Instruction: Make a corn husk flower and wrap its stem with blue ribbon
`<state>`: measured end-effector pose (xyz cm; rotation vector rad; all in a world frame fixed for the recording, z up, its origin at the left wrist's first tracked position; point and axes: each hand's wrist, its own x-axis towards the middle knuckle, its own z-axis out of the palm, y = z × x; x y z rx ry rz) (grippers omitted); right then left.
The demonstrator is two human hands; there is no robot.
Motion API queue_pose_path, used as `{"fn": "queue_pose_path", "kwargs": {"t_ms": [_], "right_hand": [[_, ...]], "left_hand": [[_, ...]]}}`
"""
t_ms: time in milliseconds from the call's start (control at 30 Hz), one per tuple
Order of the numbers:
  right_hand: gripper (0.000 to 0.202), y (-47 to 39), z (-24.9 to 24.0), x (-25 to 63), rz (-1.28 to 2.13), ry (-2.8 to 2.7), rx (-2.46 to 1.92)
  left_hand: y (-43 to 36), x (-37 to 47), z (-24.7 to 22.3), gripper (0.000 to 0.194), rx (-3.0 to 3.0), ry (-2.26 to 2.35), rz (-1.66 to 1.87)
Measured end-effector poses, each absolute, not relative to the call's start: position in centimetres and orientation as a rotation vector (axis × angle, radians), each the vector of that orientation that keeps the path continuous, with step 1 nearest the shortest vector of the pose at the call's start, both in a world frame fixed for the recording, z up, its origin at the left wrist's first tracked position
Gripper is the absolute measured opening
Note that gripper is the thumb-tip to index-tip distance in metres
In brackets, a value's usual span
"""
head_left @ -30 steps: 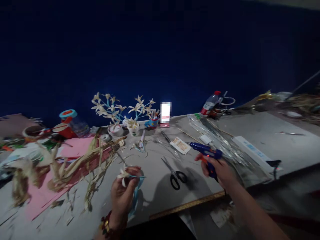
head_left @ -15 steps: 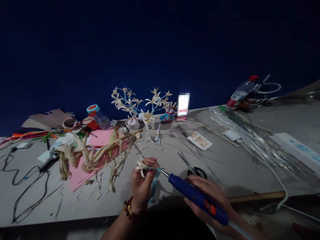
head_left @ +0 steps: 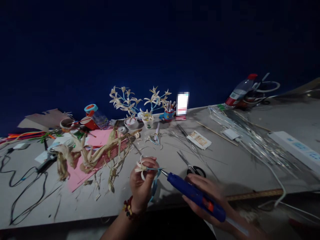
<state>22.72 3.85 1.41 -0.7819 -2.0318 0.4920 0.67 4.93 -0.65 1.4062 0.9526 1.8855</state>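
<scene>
Near the table's front edge, my left hand [head_left: 143, 181] is closed on a pale husk flower [head_left: 141, 167] with a thin blue-wrapped stem pointing right. A light blue strip [head_left: 154, 188] hangs below these fingers. My right hand [head_left: 206, 196] is wrapped round a blue glue gun [head_left: 191, 193], whose metal tip is at the stem's right end; whether they touch cannot be told. Just behind the gun lie black-handled scissors [head_left: 191, 166]. Similar flowers on blue stems [head_left: 126, 100] stand in small pots at the back.
Dried husks [head_left: 87, 160] and pink paper [head_left: 75, 173] cover the left side, beside black cables [head_left: 27, 193]. At right are wires in clear plastic [head_left: 255, 143], a power strip [head_left: 295, 146] and a leaning bottle [head_left: 241, 91]. A lit phone [head_left: 182, 104] stands at the back.
The whole view has shifted slightly. Both hands keep their holds, and the glue gun's tip stays at the stem's end, with hardly any movement between them.
</scene>
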Motion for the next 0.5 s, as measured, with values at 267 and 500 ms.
{"fn": "queue_pose_path", "kwargs": {"t_ms": [267, 500], "right_hand": [[0.011, 3.92, 1.99, 22.57, 0.524, -2.063, -0.808], [0.011, 4.06, 1.25, 22.45, 0.521, -2.062, -0.830]], "left_hand": [[5.06, 0.70, -0.68, 0.007, 1.447, 0.971, 1.890], [4.91, 0.52, -0.54, 0.009, 1.445, 0.921, 1.864]]}}
